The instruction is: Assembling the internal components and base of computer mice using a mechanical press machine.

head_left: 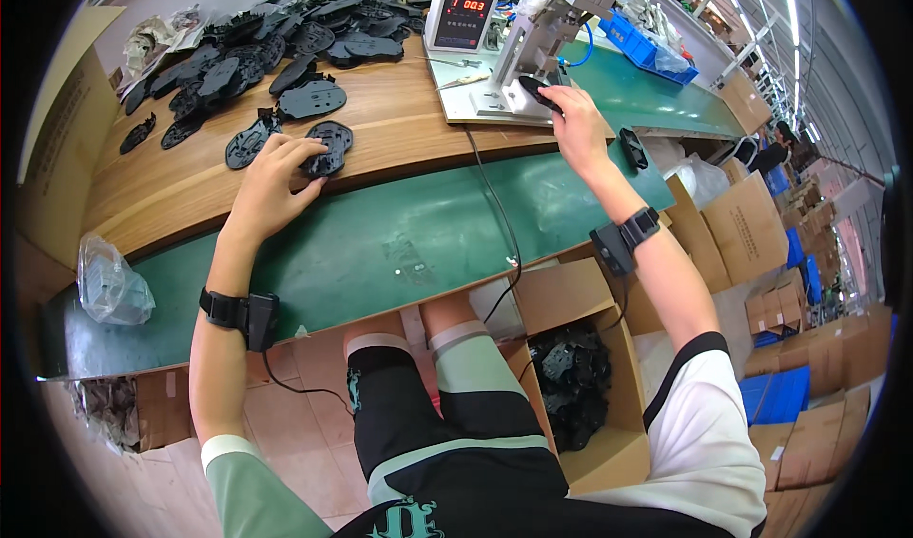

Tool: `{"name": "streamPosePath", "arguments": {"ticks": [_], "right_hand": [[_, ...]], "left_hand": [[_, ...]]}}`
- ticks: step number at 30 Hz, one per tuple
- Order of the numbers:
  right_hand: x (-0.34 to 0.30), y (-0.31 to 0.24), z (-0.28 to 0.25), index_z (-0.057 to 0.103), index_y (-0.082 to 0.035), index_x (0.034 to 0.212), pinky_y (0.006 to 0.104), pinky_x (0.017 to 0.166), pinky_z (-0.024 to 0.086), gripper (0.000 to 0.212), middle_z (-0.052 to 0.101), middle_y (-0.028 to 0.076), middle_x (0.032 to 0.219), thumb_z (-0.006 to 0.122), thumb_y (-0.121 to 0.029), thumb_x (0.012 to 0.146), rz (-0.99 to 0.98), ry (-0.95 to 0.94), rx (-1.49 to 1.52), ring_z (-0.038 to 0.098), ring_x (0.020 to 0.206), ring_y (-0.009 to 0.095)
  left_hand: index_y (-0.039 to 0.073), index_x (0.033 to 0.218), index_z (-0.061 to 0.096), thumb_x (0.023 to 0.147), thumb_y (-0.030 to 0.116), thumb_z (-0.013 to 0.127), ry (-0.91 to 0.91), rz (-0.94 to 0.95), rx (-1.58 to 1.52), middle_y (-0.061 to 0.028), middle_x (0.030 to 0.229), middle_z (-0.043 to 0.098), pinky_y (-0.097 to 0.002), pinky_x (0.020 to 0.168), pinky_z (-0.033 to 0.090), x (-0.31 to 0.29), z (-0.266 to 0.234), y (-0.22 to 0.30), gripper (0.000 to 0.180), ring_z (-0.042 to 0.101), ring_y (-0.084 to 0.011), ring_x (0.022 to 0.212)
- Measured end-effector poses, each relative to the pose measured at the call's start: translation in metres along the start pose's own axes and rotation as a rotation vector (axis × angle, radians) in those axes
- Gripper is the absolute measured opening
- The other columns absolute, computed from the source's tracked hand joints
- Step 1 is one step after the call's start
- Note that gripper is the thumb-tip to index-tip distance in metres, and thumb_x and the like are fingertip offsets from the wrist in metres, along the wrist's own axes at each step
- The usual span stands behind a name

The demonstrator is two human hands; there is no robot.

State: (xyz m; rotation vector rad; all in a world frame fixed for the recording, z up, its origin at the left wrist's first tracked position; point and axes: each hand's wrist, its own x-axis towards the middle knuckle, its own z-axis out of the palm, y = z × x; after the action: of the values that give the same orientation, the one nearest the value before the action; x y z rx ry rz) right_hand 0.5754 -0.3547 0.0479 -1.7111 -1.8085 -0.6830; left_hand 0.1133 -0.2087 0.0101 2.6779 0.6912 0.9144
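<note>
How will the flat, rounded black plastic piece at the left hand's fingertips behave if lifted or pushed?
The flat, rounded black plastic piece is probably stiff: its moulded outline shows no sag. It looks thin, so it's likely light for its size. Its broad, flat shape suggests it would slide rather than roll on the brown wood-grain tabletop.

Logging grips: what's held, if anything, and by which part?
Right hand: a slim black plastic piece, by its right end. Left hand: touches the left edge of a rounded black plastic plate; grip unclear.
</note>
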Motion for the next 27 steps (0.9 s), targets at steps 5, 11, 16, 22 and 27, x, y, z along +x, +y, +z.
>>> {"name": "streamPosePath", "arguments": {"ticks": [5, 11, 16, 22, 27], "right_hand": [[0.008, 0.013, 0.004, 0.077, -0.003, 0.113, 0.0491, 0.098, 0.054, 0.036, 0.074, 0.015, 0.112, 0.069, 0.009, 0.079, 0.061, -0.160, -0.017, 0.066, 0.108, 0.039], [0.002, -0.001, 0.002, 0.078, -0.005, 0.115, 0.0476, 0.099, 0.055, 0.039, 0.074, 0.014, 0.111, 0.075, 0.005, 0.078, 0.033, -0.195, -0.076, 0.066, 0.109, 0.037], [0.012, -0.007, -0.005, 0.076, -0.006, 0.124, 0.0462, 0.104, 0.055, 0.045, 0.074, 0.012, 0.116, 0.076, 0.000, 0.079, 0.069, -0.285, -0.148, 0.065, 0.117, 0.036], [0.016, 0.016, -0.011, 0.076, -0.013, 0.127, 0.0451, 0.102, 0.057, 0.046, 0.076, 0.012, 0.123, 0.076, -0.006, 0.082, 0.021, -0.345, -0.136, 0.070, 0.114, 0.038], [0.007, 0.011, -0.004, 0.076, -0.013, 0.125, 0.0469, 0.103, 0.056, 0.043, 0.076, 0.011, 0.122, 0.076, -0.008, 0.083, 0.000, -0.269, -0.091, 0.070, 0.114, 0.037]], "left_hand": [[0.003, 0.127, 0.071, 0.085, 0.006, 0.081, -0.006, 0.005, 0.005, -0.0129, 0.134, 0.072, -0.0429, 0.112, 0.049, 0.000, 0.001, -0.002, 0.044, 0.060, -0.0336, 0.128], [0.003, 0.127, 0.071, 0.084, 0.006, 0.081, -0.010, 0.000, -0.006, -0.0132, 0.135, 0.072, -0.0436, 0.113, 0.047, 0.000, 0.003, -0.004, 0.044, 0.060, -0.0347, 0.128], [0.003, 0.128, 0.070, 0.085, 0.006, 0.081, -0.002, 0.026, 0.007, -0.0137, 0.135, 0.071, -0.0435, 0.112, 0.047, 0.000, 0.002, -0.008, 0.045, 0.060, -0.0351, 0.127], [0.006, 0.131, 0.070, 0.089, 0.012, 0.080, 0.006, 0.024, 0.009, -0.0131, 0.130, 0.072, -0.0410, 0.107, 0.049, 0.004, 0.010, -0.012, 0.043, 0.061, -0.0336, 0.122], [0.007, 0.135, 0.069, 0.091, 0.009, 0.079, -0.008, 0.000, 0.017, -0.0125, 0.133, 0.071, -0.0402, 0.108, 0.048, -0.005, 0.006, -0.013, 0.045, 0.061, -0.0321, 0.122]]}}
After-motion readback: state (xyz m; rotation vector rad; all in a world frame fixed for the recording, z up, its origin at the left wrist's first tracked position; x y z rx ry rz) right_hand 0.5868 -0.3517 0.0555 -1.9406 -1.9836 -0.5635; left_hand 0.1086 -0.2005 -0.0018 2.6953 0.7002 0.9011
